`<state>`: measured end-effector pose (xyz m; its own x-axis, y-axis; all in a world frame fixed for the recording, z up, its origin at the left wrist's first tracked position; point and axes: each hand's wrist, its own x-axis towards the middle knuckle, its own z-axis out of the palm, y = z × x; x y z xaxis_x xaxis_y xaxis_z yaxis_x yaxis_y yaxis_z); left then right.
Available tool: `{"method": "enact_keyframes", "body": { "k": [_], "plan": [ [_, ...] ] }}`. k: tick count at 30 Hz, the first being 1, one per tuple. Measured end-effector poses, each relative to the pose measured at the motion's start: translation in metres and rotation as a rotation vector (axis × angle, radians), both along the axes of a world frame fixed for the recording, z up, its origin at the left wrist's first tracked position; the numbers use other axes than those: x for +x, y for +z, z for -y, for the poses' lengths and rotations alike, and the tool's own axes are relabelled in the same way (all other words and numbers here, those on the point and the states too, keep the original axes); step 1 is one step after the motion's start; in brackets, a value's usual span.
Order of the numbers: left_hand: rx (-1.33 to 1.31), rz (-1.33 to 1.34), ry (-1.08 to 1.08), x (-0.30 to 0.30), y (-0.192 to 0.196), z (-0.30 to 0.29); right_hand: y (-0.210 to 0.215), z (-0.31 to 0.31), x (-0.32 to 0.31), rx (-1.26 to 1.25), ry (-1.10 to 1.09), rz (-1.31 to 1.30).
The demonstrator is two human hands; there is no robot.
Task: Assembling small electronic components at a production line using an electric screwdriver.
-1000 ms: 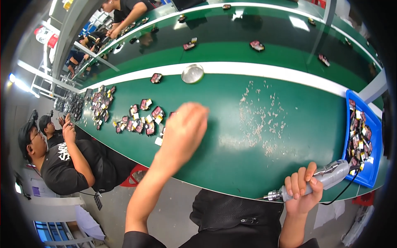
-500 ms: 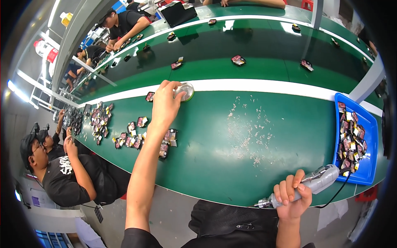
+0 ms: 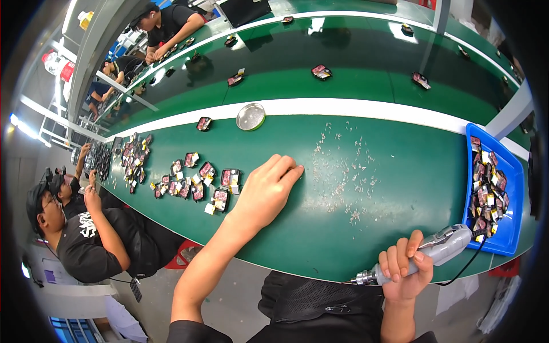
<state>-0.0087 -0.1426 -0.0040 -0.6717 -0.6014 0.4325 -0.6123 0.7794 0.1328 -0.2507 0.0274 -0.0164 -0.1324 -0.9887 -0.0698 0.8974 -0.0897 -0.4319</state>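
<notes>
My left hand (image 3: 270, 187) is above the middle of the green bench, its fingers curled and pressed together; whatever they may pinch is hidden. Just right of its fingertips lies a loose scatter of tiny silvery pieces (image 3: 355, 214) that look like screws. My right hand (image 3: 405, 268) is wrapped round a grey electric screwdriver (image 3: 445, 247) at the bench's near edge, its bit end pointing left. A round, shallow metal dish (image 3: 250, 118) with a green side rests by the white rail. Left of my left hand lie several small black-and-pink parts (image 3: 221, 198) with yellow and white tabs.
A blue tray (image 3: 512, 231) at the right holds a heap of similar parts. Beyond the white rail (image 3: 343, 106), a green conveyor belt (image 3: 366, 86) carries spaced parts. A black cord (image 3: 466, 268) hangs from the screwdriver. A co-worker (image 3: 94, 228) sits at the left, others across.
My left hand has let go of the metal dish and come nearer and to the right, beside the scattered pieces. The right hand keeps its hold on the screwdriver.
</notes>
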Motion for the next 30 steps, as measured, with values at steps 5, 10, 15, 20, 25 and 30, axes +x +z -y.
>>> {"method": "enact_keyframes", "body": {
  "k": [5, 10, 15, 20, 25, 30],
  "plan": [
    [-0.118, 0.077, -0.055, 0.002, 0.0, 0.005, -0.001, 0.002, 0.003, 0.006, -0.022, -0.013],
    [0.177, -0.228, 0.132, 0.009, 0.018, -0.03, 0.001, -0.001, 0.006, -0.006, -0.059, 0.005],
    [0.3, -0.367, 0.117, 0.015, 0.013, -0.085, -0.005, -0.003, 0.004, -0.046, -0.093, 0.019],
    [0.716, -0.768, -0.038, -0.003, 0.0, -0.136, 0.037, 0.008, 0.022, -0.024, -0.108, 0.073],
    [1.02, -1.092, -0.05, -0.018, 0.001, -0.159, 0.056, 0.019, 0.036, -0.115, -0.164, 0.118],
    [1.046, -1.121, -0.019, -0.025, 0.002, -0.161, 0.057, 0.02, 0.038, -0.105, -0.196, 0.081]
  ]
}}
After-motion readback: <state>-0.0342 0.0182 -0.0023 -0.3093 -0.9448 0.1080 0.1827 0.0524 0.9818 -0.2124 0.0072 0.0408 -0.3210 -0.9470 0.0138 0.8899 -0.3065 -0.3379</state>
